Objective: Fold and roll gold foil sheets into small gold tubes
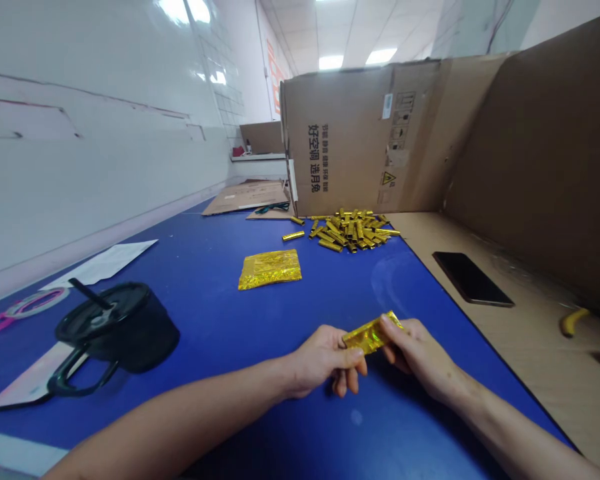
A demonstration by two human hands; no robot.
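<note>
Between my two hands is a small piece of shiny gold foil (370,335), held above the blue table near its front. My left hand (330,360) pinches its left end, thumb on top. My right hand (413,343) grips the right end with the thumb across it. Farther off lies a flat stack of gold foil sheets (270,269). Behind that, a heap of short gold foil rolls (353,232) rests against a cardboard box, with a lone gold roll (293,236) to its left.
A dark lidded mug (130,327) with a straw stands at the left, near papers (105,262) and tape rolls (37,303). Upright cardboard (350,140) walls the back and right. A black phone (473,279) and a yellow banana-shaped object (573,323) lie on cardboard at right.
</note>
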